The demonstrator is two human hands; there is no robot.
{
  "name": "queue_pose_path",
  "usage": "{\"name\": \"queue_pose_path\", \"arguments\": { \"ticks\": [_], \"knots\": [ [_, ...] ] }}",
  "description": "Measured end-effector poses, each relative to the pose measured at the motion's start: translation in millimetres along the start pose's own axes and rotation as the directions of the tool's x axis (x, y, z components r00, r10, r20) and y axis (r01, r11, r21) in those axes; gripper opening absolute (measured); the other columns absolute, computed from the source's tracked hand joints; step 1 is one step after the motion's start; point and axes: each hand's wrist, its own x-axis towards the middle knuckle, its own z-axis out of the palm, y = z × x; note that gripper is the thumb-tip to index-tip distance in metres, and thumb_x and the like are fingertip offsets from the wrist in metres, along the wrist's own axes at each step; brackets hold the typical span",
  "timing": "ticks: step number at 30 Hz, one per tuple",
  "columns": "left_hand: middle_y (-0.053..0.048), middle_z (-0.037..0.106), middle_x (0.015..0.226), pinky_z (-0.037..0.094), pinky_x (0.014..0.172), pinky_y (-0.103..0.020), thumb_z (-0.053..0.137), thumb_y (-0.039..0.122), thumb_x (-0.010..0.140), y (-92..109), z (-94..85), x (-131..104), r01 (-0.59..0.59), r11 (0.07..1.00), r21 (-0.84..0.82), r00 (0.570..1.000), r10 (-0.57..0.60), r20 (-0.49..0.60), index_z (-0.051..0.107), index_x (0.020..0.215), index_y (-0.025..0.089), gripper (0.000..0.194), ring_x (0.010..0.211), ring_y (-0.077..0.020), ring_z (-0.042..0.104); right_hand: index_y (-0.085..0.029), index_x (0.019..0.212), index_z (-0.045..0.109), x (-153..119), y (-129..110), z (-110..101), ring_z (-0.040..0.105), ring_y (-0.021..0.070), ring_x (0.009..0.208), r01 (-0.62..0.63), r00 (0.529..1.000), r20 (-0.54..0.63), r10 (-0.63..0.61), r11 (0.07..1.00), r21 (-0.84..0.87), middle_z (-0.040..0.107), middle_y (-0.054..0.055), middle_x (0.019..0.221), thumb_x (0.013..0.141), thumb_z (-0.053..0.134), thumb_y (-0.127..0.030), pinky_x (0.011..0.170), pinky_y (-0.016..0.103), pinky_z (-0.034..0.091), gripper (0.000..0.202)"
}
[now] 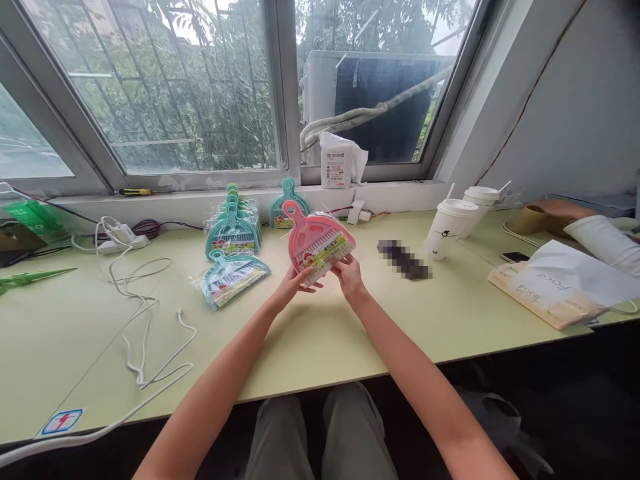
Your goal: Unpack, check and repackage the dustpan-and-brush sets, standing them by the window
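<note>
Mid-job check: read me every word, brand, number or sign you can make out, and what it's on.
"Face": on the soft pack at the right, its lettering appearing twice, once upside down.
Red arrow, no words: on the blue-edged sticker at the table's near left.
Too small or blurred to read: the Chinese characters on the pink dustpan set, the teal sets' labels, the front cup's script, and the sill packet's print.

dustpan (301, 229): smooth plastic | tabletop (310, 353): smooth, matt | window frame (286, 80): metal

Daylight from windows (190, 100), deep shadow under table (450, 307)
</note>
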Motion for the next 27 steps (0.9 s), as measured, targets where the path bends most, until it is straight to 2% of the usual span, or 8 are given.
{"name": "queue_pose_path", "arguments": {
  "ticks": [2, 3, 7, 11, 14, 17, 22, 27],
  "knots": [
    [-0.018, 0.062, 0.12, 0.053, 0.079, -0.041, 0.056, 0.058, 0.082, -1.4, 0.7, 0.4, 0.051, 0.999, -0.005, 0.996, -0.051, 0.075, 0.048, 0.131, 0.017, 0.065, 0.097, -0.0292, 0.065, -0.017, 0.09, 0.062, 0.1, -1.9, -1.0, 0.066, 0.0171, 0.086, 0.018, 1.0, -0.009, -0.018, 1.0, 0.008, 0.069, 0.004, 0.092, 0.057, 0.078, -0.018, 0.084, 0.033, 0.056, 0.036],
    [-0.017, 0.059, 0.124, 0.052, 0.081, -0.041, 0.055, 0.059, 0.082, -2.3, 0.3, 1.4, 0.055, 0.998, -0.035, 0.996, -0.052, 0.067, 0.047, 0.133, 0.019, 0.065, 0.105, -0.03, 0.062, -0.017, 0.089, 0.062, 0.3, -2.5, -1.3, 0.066, 0.0171, 0.086, 0.02, 1.0, -0.004, -0.02, 1.0, 0.007, 0.069, 0.004, 0.092, 0.057, 0.078, -0.018, 0.083, 0.034, 0.057, 0.036],
    [-0.012, 0.049, 0.139, 0.048, 0.093, -0.038, 0.059, 0.056, 0.08, -7.2, -5.5, 7.7, -0.048, 0.98, -0.191, 0.997, 0.037, -0.064, 0.044, 0.138, 0.023, 0.068, 0.125, -0.0288, 0.049, -0.017, 0.089, 0.062, 1.1, -0.2, -0.5, 0.066, 0.0165, 0.086, 0.005, 1.0, 0.016, -0.005, 1.0, 0.008, 0.069, 0.004, 0.092, 0.057, 0.079, -0.018, 0.083, 0.034, 0.057, 0.036],
    [-0.015, 0.056, 0.131, 0.049, 0.089, -0.039, 0.07, 0.043, 0.075, -11.6, -9.5, 7.8, -0.065, 0.987, -0.146, 0.994, 0.05, -0.102, 0.05, 0.131, 0.017, 0.065, 0.114, -0.0296, 0.057, -0.017, 0.089, 0.061, 0.4, 3.2, 0.9, 0.066, 0.0164, 0.086, -0.026, 1.0, 0.018, 0.025, 0.999, 0.02, 0.069, 0.004, 0.092, 0.056, 0.081, -0.019, 0.083, 0.032, 0.056, 0.039],
    [-0.018, 0.06, 0.123, 0.052, 0.084, -0.043, 0.068, 0.044, 0.076, -11.4, -8.3, 4.2, -0.004, 0.992, -0.13, 1.0, 0.003, -0.01, 0.051, 0.128, 0.014, 0.063, 0.098, -0.0286, 0.065, -0.018, 0.09, 0.061, -0.4, 2.3, 0.9, 0.066, 0.0173, 0.089, -0.018, 1.0, 0.0, 0.018, 0.999, 0.031, 0.069, 0.004, 0.095, 0.055, 0.081, -0.02, 0.085, 0.033, 0.056, 0.04],
    [-0.018, 0.061, 0.122, 0.051, 0.085, -0.043, 0.066, 0.047, 0.078, -7.1, -7.0, 2.3, 0.043, 0.992, -0.117, 0.998, -0.037, 0.051, 0.053, 0.127, 0.014, 0.06, 0.099, -0.0284, 0.064, -0.018, 0.09, 0.061, -0.1, 1.1, 0.4, 0.066, 0.0178, 0.09, -0.013, 1.0, -0.005, 0.013, 1.0, 0.022, 0.069, 0.004, 0.095, 0.056, 0.08, -0.019, 0.085, 0.033, 0.056, 0.039],
    [-0.013, 0.055, 0.132, 0.046, 0.095, -0.037, 0.062, 0.047, 0.08, -2.1, -9.6, 6.7, 0.015, 0.971, -0.237, 1.0, -0.014, 0.004, 0.055, 0.128, 0.017, 0.057, 0.123, -0.0281, 0.051, -0.018, 0.09, 0.06, 1.6, 3.2, -0.3, 0.066, 0.0184, 0.093, -0.013, 1.0, 0.007, 0.013, 1.0, 0.011, 0.069, 0.004, 0.096, 0.057, 0.079, -0.019, 0.088, 0.035, 0.055, 0.038],
    [-0.016, 0.062, 0.122, 0.047, 0.091, -0.034, 0.07, 0.033, 0.069, -11.9, -14.3, 11.9, -0.002, 0.96, -0.279, 0.993, -0.03, -0.113, 0.062, 0.113, 0.008, 0.051, 0.11, -0.0274, 0.059, -0.018, 0.09, 0.06, -1.1, 3.5, 2.1, 0.066, 0.0176, 0.091, -0.017, 1.0, -0.001, 0.017, 1.0, -0.002, 0.069, 0.004, 0.094, 0.059, 0.078, -0.019, 0.088, 0.035, 0.055, 0.037]
  ]
}}
